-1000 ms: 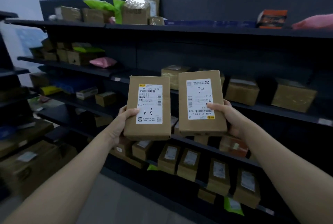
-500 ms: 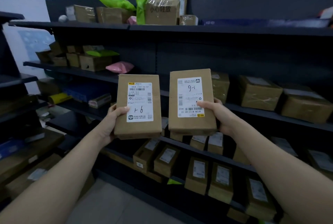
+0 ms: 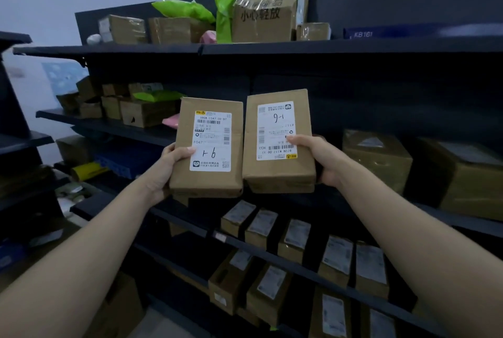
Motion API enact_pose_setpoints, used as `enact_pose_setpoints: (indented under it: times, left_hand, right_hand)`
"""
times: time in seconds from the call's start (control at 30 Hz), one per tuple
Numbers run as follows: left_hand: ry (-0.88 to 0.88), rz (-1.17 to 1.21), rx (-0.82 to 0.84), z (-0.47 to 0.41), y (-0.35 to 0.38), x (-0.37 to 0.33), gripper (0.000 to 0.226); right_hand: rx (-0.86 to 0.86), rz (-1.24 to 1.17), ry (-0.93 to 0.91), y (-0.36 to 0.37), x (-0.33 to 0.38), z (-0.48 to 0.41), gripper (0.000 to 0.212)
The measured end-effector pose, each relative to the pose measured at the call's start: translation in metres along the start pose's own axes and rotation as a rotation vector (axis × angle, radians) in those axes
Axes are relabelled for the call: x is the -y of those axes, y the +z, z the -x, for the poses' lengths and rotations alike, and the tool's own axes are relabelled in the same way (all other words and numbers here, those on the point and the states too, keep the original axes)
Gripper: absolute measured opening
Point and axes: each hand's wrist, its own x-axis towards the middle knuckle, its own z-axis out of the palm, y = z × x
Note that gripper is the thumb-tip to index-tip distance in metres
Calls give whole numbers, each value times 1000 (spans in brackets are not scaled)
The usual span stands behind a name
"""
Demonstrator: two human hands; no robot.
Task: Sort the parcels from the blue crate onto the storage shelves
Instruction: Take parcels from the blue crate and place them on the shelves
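Left hand (image 3: 170, 163) and right hand (image 3: 319, 159) each grip one flat brown parcel by its outer edge, thumb across the label. The left parcel (image 3: 209, 147) and right parcel (image 3: 277, 141) stand upright side by side, raised before the storage shelves (image 3: 109, 124). Neither is shelved yet. The blue crate is not identifiable, so the remainder cannot be judged. Open room appears in the dark bay behind the parcels, beneath the top shelf edge (image 3: 272, 48). The small boxes (image 3: 261, 226) crowd the tier below.
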Motion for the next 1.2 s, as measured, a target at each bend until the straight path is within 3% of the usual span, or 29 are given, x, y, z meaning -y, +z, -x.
enact_pose_setpoints:
  times: [0.1,0.27,0.43,0.63,0.87,1.03,1.13,1.2]
  left_hand:
    - [-16,-28,33,-39,4,-4,58]
    - [-93,-89,97,-103,12,-6,75]
    - [-159,-124,206,-157,32,-17,41]
    - [-268,-234,284,-222,37,-36,56]
    - [-371,-326,325,-266,45,-45,41]
    - [-388,-311,390,-284,40,-41,43]
    - [-326,-291,407,-293,38,-38,46]
    - [-227,-268,378,-299,39,-37,55]
  right_hand:
    - [27,56,26,-1,10,-30,46]
    - [-28,85,111,-6,15,-61,26]
    - [-149,103,157,-12,24,-86,30]
    - [-281,83,219,-6,36,-112,49]
    - [-442,80,336,-7,32,-147,72]
    - [-500,61,295,1,24,-158,57]
    - [-546,67,144,10,28,-155,41]
    - [-573,197,48,14,30,-155,43]
